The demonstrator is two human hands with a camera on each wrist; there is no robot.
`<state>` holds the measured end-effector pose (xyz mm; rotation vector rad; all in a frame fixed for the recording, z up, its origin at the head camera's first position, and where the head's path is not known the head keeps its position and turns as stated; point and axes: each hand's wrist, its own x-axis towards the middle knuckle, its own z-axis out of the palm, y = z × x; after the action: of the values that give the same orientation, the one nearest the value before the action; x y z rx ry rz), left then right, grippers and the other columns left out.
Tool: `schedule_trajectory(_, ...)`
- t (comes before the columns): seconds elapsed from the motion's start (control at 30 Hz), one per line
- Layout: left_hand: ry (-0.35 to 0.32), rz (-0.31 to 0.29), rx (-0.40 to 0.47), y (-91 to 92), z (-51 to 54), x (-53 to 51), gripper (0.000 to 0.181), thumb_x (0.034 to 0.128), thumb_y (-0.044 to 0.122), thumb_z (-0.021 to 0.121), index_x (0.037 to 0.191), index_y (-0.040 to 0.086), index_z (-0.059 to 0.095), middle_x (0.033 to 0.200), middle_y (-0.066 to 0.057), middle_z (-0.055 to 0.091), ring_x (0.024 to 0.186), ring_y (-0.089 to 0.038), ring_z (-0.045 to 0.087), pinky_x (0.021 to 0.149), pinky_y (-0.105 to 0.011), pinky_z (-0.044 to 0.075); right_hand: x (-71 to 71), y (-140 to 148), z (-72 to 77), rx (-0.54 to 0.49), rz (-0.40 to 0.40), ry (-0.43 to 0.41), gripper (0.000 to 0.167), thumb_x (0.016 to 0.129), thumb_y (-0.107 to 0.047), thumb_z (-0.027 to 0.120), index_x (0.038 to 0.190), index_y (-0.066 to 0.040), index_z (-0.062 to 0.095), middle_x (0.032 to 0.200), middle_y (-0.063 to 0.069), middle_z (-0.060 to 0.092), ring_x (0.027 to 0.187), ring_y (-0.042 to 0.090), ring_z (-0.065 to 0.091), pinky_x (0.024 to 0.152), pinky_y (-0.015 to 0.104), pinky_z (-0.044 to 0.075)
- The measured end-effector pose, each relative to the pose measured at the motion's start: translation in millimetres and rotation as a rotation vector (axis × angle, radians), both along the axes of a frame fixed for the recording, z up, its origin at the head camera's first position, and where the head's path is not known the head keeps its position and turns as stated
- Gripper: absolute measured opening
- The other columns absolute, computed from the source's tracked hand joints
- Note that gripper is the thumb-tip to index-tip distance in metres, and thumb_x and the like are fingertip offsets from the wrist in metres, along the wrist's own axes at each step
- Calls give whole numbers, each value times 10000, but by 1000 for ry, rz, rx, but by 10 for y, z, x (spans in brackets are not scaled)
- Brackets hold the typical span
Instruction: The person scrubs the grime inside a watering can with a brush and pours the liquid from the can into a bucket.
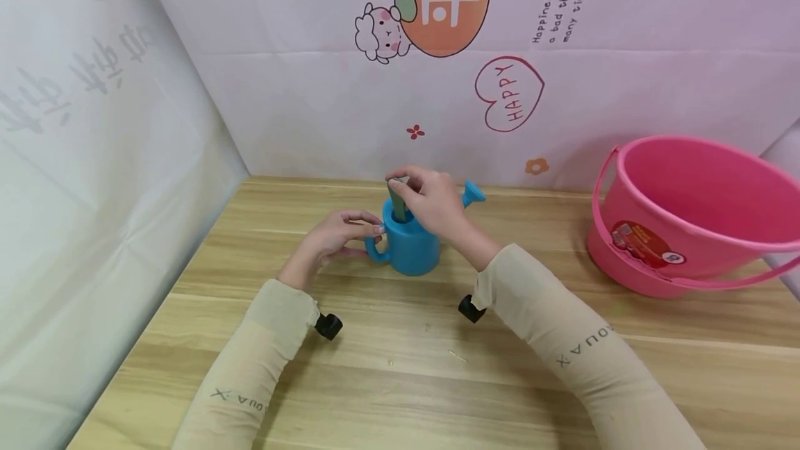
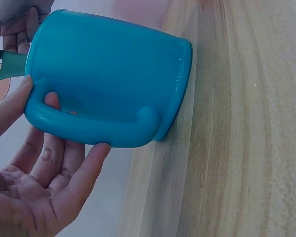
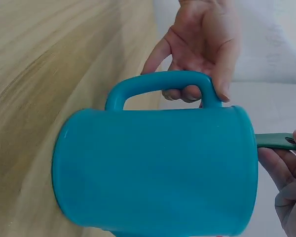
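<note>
A blue watering can stands upright on the wooden table, its spout towards the right in the head view. My left hand lightly holds its handle, thumb near the rim and fingers at the handle's far side. Above the opening, my right hand pinches the top of a flat green strip-like handle. The lower end of this green piece is hidden inside the can.
A pink bucket with its handle hanging down stands at the right of the table. A printed cloth hangs behind the table. Black wrist mounts show beside both sleeves.
</note>
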<state>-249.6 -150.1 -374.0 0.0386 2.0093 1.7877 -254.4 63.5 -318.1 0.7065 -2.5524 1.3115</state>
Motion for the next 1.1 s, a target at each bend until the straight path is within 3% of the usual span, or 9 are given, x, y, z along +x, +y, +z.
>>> schedule_trajectory(0.2,16,-4,-1,-1,-8,-20,325,987,200,711,1247,10,667,1081,-126,681,1115,-290,623,936,-482,558,-7,-19,68,-73,-28,39,242,1051,-195,615,1216,-57,727,702,92,629,651,217,596,592,333,466)
schedule_trajectory(0.4,10,0,6,-3,-32,-25,306,992,190,704,1239,15,664,1074,-129,673,1111,-296,618,915,-464,568,-10,-29,28,-1,10,20,253,1056,-190,606,1226,-47,727,648,66,598,595,230,545,525,318,385)
schedule_trajectory(0.63,20,-10,-2,-11,-44,-20,323,992,210,704,1248,15,672,1077,-126,683,1105,-288,626,935,-491,557,-27,-42,58,-99,-29,32,247,1050,-188,617,1209,-40,735,719,94,668,677,298,659,590,321,495)
schedule_trajectory(0.8,19,-3,-4,-24,-17,-16,336,998,201,692,1270,6,661,1078,-126,686,1117,-295,622,954,-512,543,-25,-73,28,-27,-9,29,259,1061,-216,599,1216,-60,735,650,53,597,596,246,562,516,314,389)
schedule_trajectory(1.0,10,-5,-8,-12,-9,-8,321,996,186,693,1257,1,664,1089,-129,686,1119,-291,623,956,-516,542,-32,-53,49,-107,-50,39,243,1052,-189,612,1198,-42,739,698,89,651,666,296,638,562,327,451)
schedule_trajectory(1.1,12,-2,-8,-14,-12,-14,317,997,184,691,1252,-2,664,1124,-175,680,1138,-308,616,956,-515,541,-29,-59,37,-74,-47,49,248,1054,-205,610,1204,-57,741,674,73,633,617,257,599,526,321,404)
